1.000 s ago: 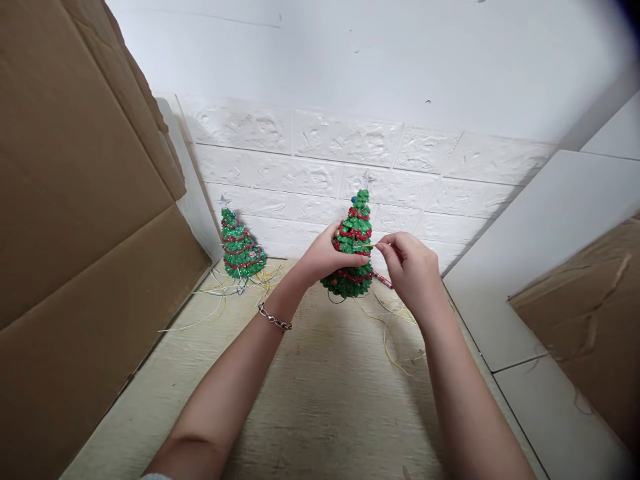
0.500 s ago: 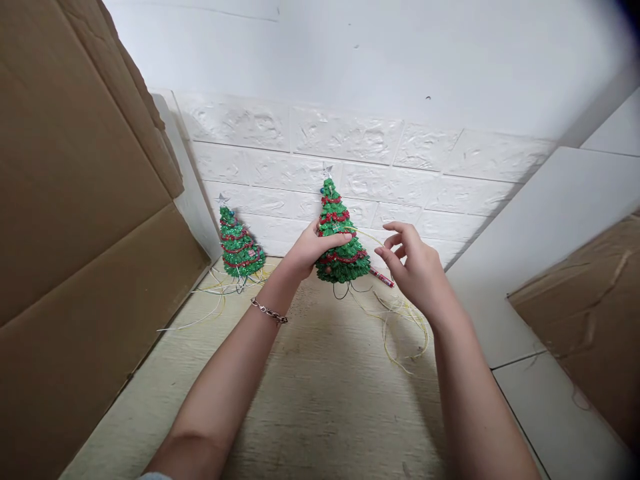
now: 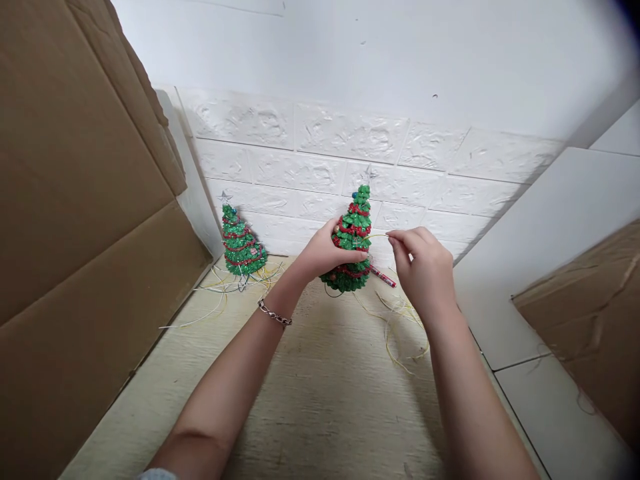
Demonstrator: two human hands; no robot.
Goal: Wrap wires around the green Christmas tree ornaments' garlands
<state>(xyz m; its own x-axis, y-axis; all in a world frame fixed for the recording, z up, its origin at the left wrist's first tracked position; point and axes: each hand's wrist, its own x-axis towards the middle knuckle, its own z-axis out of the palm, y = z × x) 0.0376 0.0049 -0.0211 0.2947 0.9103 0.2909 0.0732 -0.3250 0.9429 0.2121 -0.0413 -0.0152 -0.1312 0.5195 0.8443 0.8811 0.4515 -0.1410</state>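
A small green Christmas tree figure (image 3: 356, 223) with red garlands and a silver star on top is held up by my left hand (image 3: 327, 253), whose fingers wrap its left side with the thumb across the front. The tree leans a little to the right. My right hand (image 3: 417, 263) pinches the end of a thin yellow wire (image 3: 379, 235) that runs from the front of the tree. A dark loop (image 3: 334, 293) hangs below its base. Another Christmas tree figure (image 3: 243, 247) stands on the table to the left, apart from both hands.
Loose yellow and white wires (image 3: 395, 327) lie on the table (image 3: 325, 400) beneath my right hand, and more wires (image 3: 215, 290) surround the left tree. Behind the held tree is a red patterned stick (image 3: 383, 277). Cardboard (image 3: 90, 267) stands at left; a white brick-patterned wall (image 3: 280, 160) rises behind.
The held tree has tilted and its top has swung to the right. My right hand's fingers have closed on the yellow wire's end. The left tree stays in place.
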